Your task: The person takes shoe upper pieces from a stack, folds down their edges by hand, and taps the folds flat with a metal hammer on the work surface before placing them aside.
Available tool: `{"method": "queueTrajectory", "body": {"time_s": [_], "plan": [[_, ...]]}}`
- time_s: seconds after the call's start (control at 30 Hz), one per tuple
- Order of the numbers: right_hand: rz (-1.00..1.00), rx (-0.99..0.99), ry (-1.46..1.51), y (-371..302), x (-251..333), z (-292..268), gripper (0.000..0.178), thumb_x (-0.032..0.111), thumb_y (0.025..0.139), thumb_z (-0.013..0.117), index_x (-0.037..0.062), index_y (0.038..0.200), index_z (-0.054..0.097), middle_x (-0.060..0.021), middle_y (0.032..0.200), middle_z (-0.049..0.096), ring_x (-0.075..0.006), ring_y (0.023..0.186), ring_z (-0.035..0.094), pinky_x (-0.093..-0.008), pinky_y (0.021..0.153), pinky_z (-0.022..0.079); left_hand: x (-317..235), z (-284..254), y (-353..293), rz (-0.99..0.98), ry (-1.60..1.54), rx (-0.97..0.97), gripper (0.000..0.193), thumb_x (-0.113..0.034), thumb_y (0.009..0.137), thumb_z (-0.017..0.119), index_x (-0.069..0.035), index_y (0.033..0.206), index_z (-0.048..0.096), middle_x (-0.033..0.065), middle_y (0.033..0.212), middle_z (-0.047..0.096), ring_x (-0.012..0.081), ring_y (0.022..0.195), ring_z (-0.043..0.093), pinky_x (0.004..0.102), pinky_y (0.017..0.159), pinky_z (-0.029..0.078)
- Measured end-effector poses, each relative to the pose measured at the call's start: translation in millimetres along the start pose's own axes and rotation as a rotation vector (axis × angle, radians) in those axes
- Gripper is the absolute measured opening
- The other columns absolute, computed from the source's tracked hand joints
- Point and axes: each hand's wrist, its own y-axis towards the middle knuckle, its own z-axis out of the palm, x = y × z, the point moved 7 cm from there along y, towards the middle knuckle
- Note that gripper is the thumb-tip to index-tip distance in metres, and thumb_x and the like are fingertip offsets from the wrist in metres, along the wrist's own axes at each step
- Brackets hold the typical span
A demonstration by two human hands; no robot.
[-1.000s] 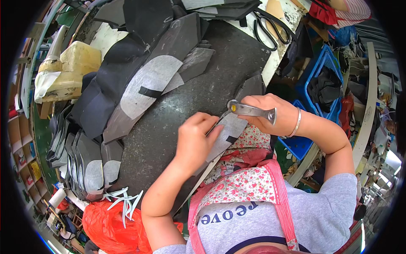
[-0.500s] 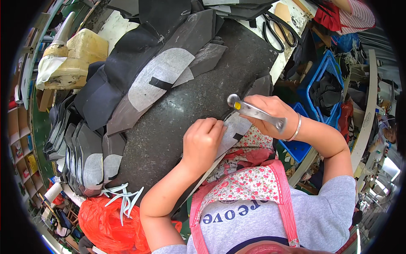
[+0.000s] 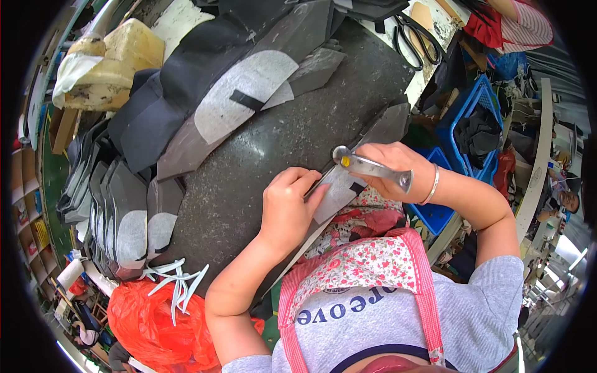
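Note:
My right hand (image 3: 401, 163) is closed round a shoemaker's hammer (image 3: 368, 165). Its metal head has a round face at one end, a flared end at the other and a yellow spot; my fist hides the handle. My left hand (image 3: 287, 202) pinches the edge of a dark upper piece (image 3: 388, 127) at the bench's near edge. A pale grey lining patch (image 3: 336, 198) with a small black tab lies on this piece. The hammer head is just above the piece, and I cannot tell whether they touch.
Stacked dark pieces (image 3: 186, 146) with a pale patch lie across the dark bench top (image 3: 249, 168). More patched pieces (image 3: 132, 217) stand at left, above a red plastic bag (image 3: 155, 323) with pale strips. Black scissors (image 3: 413, 43) lie at the far right, near blue baskets (image 3: 460, 155).
My left hand has shifted slightly left, its thumb and fingers now spread along the piece's edge. The hammer head has tipped slightly and moved a little down. The bench appears shifted in view.

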Motion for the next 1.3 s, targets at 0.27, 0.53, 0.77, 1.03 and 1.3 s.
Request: {"method": "queueTrajectory", "body": {"time_s": [0.27, 0.53, 0.77, 1.03, 1.3], "plan": [[-0.086, -0.059, -0.027, 5, 15, 4, 0.033, 0.006, 0.076, 0.068, 0.0008, 0.105, 0.052, -0.0170, 0.086, 0.058, -0.0379, 0.078, 0.062, -0.0448, 0.063, 0.051, -29, 8, -21, 0.393, 0.440, -0.101, 0.016, -0.005, 0.076, 0.072, 0.001, 0.090, 0.066, 0.0123, 0.090, 0.064, 0.0303, 0.082, 0.062, 0.0374, 0.073, 0.052], [-0.106, -0.023, -0.168, 6, 29, 14, 0.042, 0.010, 0.072, 0.069, -0.0010, 0.108, 0.050, -0.0183, 0.088, 0.061, -0.0379, 0.080, 0.064, -0.0437, 0.066, 0.053, -21, 2, -30, 0.418, 0.407, -0.101, 0.015, -0.004, 0.074, 0.072, -0.001, 0.088, 0.068, 0.0115, 0.088, 0.064, 0.0290, 0.080, 0.063, 0.0376, 0.071, 0.052], [-0.054, 0.061, -0.279, 13, 39, 22, 0.039, 0.015, 0.073, 0.069, -0.0009, 0.103, 0.048, -0.0167, 0.089, 0.061, -0.0332, 0.075, 0.065, -0.0420, 0.063, 0.053, -3, -14, -36, 0.286, 0.216, 0.036, 0.015, -0.002, 0.072, 0.070, 0.001, 0.087, 0.066, 0.0110, 0.086, 0.062, 0.0292, 0.081, 0.062, 0.0381, 0.070, 0.052], [-0.062, 0.170, -0.250, 15, 52, 40, 0.043, 0.018, 0.077, 0.067, -0.0009, 0.110, 0.047, -0.0163, 0.088, 0.061, -0.0353, 0.074, 0.066, -0.0425, 0.062, 0.054, 3, -33, -44, 0.234, 0.105, 0.030, 0.017, -0.004, 0.073, 0.066, 0.003, 0.088, 0.065, 0.0128, 0.088, 0.062, 0.0304, 0.084, 0.061, 0.0380, 0.074, 0.051], [-0.099, 0.158, -0.187, 17, 59, 49, 0.040, 0.018, 0.079, 0.066, -0.0014, 0.109, 0.047, -0.0171, 0.082, 0.061, -0.0378, 0.071, 0.065, -0.0445, 0.058, 0.053, 0, -33, -60, 0.395, 0.303, -0.009, 0.021, -0.001, 0.070, 0.074, 0.002, 0.090, 0.067, 0.0109, 0.086, 0.062, 0.0291, 0.081, 0.062, 0.0383, 0.072, 0.052]]}}
